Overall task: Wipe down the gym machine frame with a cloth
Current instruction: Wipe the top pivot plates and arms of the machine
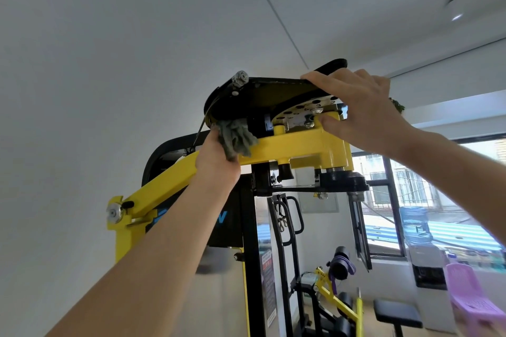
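The gym machine's yellow frame arm (295, 142) runs overhead from lower left to the pivot at centre right, under a black cam plate (262, 93). My left hand (216, 159) reaches up and grips a crumpled grey-green cloth (236, 138), held against the top of the yellow arm just below the black plate. My right hand (358, 112) holds the machine's top: fingers over the edge of the black plate, thumb against the yellow bracket beside the numbered selector disc (301, 115).
A black upright post (252, 268) and hanging black handles (287, 221) stand below the arm. At lower right are a window frame (394, 200), a water dispenser (419, 241), a purple plastic chair (473, 298), a black stool (397, 312) and more yellow equipment (331, 293).
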`<state>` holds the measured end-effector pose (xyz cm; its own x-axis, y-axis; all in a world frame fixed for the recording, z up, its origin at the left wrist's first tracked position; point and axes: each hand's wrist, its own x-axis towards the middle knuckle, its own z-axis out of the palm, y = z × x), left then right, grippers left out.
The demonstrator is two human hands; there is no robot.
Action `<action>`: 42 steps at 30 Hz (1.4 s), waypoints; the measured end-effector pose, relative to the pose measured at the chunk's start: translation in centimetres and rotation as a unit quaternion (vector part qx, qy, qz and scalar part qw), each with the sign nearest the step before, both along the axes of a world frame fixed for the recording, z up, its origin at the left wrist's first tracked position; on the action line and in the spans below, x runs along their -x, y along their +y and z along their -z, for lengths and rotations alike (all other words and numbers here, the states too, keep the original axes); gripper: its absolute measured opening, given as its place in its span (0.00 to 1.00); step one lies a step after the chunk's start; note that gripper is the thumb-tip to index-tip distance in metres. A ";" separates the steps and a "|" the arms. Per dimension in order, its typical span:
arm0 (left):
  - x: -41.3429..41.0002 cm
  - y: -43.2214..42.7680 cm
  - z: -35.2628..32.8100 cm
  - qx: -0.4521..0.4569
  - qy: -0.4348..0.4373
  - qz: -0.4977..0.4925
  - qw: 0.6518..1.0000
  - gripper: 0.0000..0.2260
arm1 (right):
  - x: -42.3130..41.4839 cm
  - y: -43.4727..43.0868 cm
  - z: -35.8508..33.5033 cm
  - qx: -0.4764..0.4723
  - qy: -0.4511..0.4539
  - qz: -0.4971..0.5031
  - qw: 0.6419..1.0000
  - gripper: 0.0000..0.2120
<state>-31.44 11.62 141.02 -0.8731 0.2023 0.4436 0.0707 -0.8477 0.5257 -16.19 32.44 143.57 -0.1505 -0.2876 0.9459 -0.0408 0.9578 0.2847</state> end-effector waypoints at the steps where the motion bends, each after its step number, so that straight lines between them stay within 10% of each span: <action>1: -0.1 0.6 0.1 0.001 -0.015 -0.008 1.000 0.20 | 0.0 0.0 0.0 0.001 0.002 0.000 1.000 0.33; 13: -7.9 4.0 -0.8 -0.037 0.072 0.107 0.991 0.15 | -0.5 -0.2 0.1 0.013 -0.002 -0.020 1.000 0.32; 22: -7.5 4.0 0.0 0.116 0.187 -0.100 0.970 0.14 | -1.2 -0.9 0.3 0.042 -0.036 -0.046 0.997 0.30; 27: -8.2 3.6 0.3 0.127 0.214 -0.070 0.966 0.12 | -0.8 -1.7 1.1 0.025 -0.018 0.034 0.999 0.45; 42: -8.0 2.5 0.6 0.187 0.286 -0.096 0.935 0.05 | 1.3 -2.4 1.1 0.046 0.109 0.056 0.991 0.34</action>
<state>-23.46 14.14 140.40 -0.5514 0.2994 0.7786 0.5628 -0.5555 0.6122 -17.46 30.02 142.45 0.0335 -0.1920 0.9808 0.1191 0.9751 0.1868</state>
